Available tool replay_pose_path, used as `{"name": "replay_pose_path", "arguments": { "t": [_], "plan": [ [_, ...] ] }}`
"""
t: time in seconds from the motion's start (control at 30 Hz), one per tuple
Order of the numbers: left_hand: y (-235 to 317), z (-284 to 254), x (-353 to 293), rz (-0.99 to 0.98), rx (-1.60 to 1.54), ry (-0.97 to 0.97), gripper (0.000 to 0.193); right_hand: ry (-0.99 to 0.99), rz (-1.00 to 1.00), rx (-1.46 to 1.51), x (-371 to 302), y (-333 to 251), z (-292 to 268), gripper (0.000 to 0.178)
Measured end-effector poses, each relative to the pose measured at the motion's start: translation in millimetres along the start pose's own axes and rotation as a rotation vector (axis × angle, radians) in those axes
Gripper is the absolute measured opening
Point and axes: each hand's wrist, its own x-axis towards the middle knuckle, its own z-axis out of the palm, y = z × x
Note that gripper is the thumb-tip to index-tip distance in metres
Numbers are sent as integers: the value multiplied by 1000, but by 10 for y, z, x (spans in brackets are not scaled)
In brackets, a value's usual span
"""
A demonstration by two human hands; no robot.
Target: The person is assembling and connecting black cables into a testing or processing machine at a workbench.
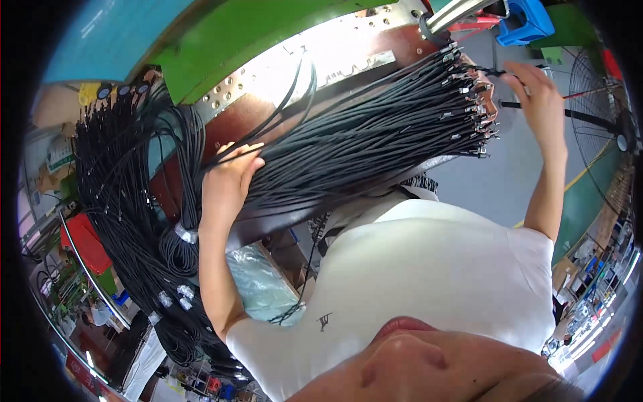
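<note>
A thick bundle of black cables (362, 141) lies across the bench in front of me, the metal-tipped ends gathered at its right end. My left hand (231, 167) is closed around a few black cables at the bundle's left part, fingers curled over them. Out past the right end of the bundle, my right hand (539, 90) is raised, with thumb and fingers pinched on a dark cable end (494, 70). Some loose cables (295, 94) arch up from near my left hand over the brightly lit metal plate.
More black cables (114, 174) hang in a large mass at the left, some tied with clear wrap. A green panel (248, 40) borders the bench's far side. A blue stool (526, 23) and a fan guard (593, 100) stand at the right. A plastic-wrapped package (261, 281) is below.
</note>
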Motion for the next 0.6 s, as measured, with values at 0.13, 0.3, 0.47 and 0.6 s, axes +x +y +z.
{"name": "replay_pose_path", "arguments": {
  "t": [0.13,0.3,0.47,0.6],
  "plan": [
    [-124,83,-38,-33,-72,184,21,-87,-65,-44,145,-106,181,31],
    [-120,177,-62,-154,-198,131,28,-477,-423,245,857,-1198,858,31],
    [-21,123,2,11,32,237,22,-469,-578,377,995,-1225,1046,32],
    [86,-84,154,-95,-514,-115,22,-427,-567,618,1063,-938,1082,32]
  ]
}}
